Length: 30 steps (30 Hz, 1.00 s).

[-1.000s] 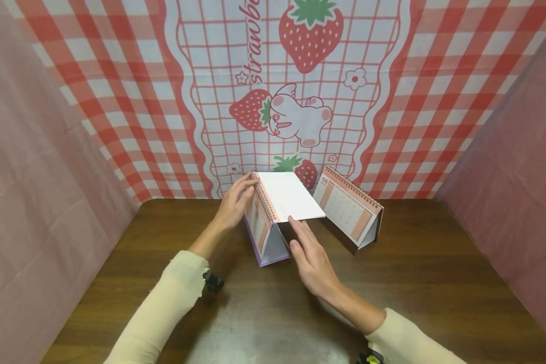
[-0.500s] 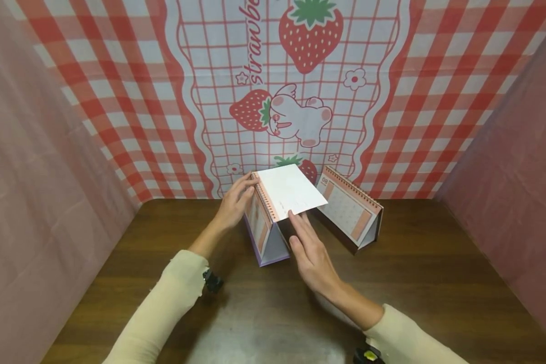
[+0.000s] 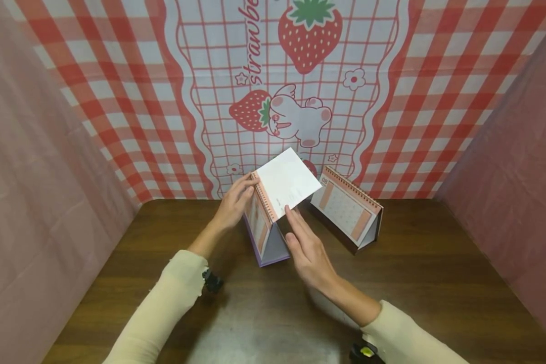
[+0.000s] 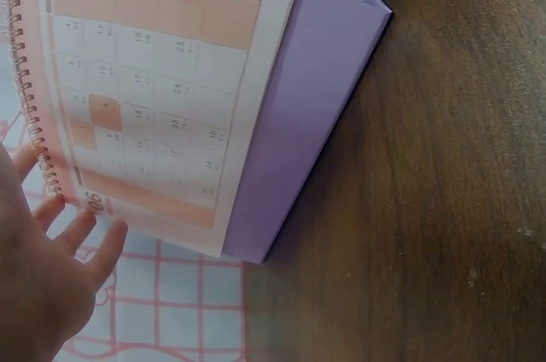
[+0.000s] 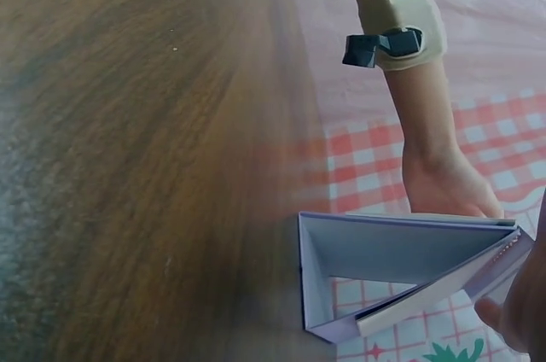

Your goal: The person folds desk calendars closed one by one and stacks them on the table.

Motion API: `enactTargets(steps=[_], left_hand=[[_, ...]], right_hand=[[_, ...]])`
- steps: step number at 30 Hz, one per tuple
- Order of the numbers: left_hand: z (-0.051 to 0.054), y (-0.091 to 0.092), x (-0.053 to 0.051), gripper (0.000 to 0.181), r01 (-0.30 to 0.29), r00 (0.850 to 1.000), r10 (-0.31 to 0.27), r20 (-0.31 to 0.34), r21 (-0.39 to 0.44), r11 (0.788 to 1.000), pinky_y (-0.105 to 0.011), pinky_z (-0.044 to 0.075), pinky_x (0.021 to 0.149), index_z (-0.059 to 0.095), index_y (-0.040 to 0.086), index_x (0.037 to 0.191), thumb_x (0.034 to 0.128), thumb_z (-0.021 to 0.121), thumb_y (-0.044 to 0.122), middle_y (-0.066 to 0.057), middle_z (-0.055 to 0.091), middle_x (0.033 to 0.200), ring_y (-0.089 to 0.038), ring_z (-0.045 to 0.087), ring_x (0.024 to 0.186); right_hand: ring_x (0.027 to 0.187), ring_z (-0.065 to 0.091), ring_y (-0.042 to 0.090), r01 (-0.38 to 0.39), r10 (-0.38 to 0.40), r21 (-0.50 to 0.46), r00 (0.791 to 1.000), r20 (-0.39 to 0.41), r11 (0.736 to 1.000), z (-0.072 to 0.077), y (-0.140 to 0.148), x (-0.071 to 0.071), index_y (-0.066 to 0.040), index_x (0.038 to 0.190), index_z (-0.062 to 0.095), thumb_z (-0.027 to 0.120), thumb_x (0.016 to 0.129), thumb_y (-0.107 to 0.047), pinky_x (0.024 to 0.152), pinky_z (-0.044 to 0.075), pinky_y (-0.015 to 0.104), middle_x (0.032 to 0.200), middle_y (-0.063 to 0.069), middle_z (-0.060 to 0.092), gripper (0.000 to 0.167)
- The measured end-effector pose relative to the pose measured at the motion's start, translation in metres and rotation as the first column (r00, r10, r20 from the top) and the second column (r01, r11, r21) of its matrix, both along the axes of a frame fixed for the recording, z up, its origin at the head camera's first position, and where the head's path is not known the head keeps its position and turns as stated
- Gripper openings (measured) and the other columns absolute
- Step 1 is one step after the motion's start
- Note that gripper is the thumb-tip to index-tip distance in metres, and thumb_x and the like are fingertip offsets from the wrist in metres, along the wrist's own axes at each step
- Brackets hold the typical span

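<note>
A purple-based desk calendar (image 3: 266, 237) stands on the table as a tent, a page (image 3: 285, 184) raised at a slant from its spiral top. In the left wrist view, its front calendar sheet (image 4: 153, 97) reads 06. My left hand (image 3: 233, 202) touches the spiral edge at the far end, fingers loosely extended. My right hand (image 3: 311, 255) has straight fingers, their tips at the near edge of the lifted page, the thumb apart. The right wrist view shows the calendar's hollow triangular side (image 5: 384, 247); most of the right hand (image 5: 525, 311) is cut off there.
A second desk calendar (image 3: 346, 207), dark-based and marked 08, stands to the right of the first. The wooden table (image 3: 437, 283) ends at a strawberry-print checked cloth (image 3: 132, 101) behind. Pink cloth walls (image 3: 514, 151) close both sides.
The raised page has swung upward and leftward from nearly level to a steeper slant. My right hand has shifted slightly up and left with it; the left hand stays put.
</note>
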<state>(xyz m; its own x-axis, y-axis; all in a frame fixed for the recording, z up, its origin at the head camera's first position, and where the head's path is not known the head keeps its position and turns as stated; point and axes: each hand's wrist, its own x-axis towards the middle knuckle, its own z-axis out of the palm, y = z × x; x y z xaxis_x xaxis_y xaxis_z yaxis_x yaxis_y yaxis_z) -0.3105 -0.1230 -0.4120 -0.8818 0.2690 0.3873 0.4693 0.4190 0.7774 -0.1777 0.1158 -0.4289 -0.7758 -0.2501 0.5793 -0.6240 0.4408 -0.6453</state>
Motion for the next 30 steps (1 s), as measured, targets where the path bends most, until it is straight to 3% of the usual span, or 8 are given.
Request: enactTargets(steps=[11, 23, 30], left_hand=[[-0.003, -0.002, -0.004, 0.050, 0.000, 0.999, -0.001, -0.049, -0.030, 1.000, -0.071, 0.027, 0.141, 0.061, 0.002, 0.157, 0.1188, 0.043, 0.029, -0.025, 0.038, 0.182, -0.049, 0.035, 0.170], [-0.001, -0.004, -0.003, 0.051, 0.005, 1.000, -0.005, -0.022, 0.010, 1.000, -0.068, 0.031, 0.140, 0.059, 0.004, 0.160, 0.1204, 0.039, 0.030, -0.021, 0.038, 0.183, -0.047, 0.036, 0.171], [0.001, -0.007, -0.003, 0.057, 0.025, 1.000, -0.026, 0.018, 0.034, 0.999, -0.067, 0.029, 0.141, 0.049, 0.005, 0.167, 0.1211, 0.031, 0.034, -0.022, 0.038, 0.182, -0.046, 0.035, 0.171]], right_hand=[[0.168, 0.039, 0.048, -0.028, 0.028, 0.008, 0.999, -0.035, 1.000, 0.006, -0.006, -0.001, -0.002, 0.174, 0.039, 0.049, 0.117, -0.014, 0.138, 0.030, 0.062, 0.181, 0.024, 0.038, 0.059], [0.167, 0.042, 0.047, -0.043, 0.046, 0.045, 0.995, -0.083, 0.998, 0.008, -0.011, -0.001, 0.001, 0.171, 0.043, 0.050, 0.116, -0.013, 0.137, 0.032, 0.064, 0.178, 0.025, 0.043, 0.057], [0.167, 0.043, 0.047, -0.062, 0.068, 0.060, 0.992, -0.106, 0.996, 0.008, -0.016, -0.001, 0.002, 0.169, 0.046, 0.049, 0.117, -0.015, 0.140, 0.031, 0.055, 0.178, 0.026, 0.043, 0.055]])
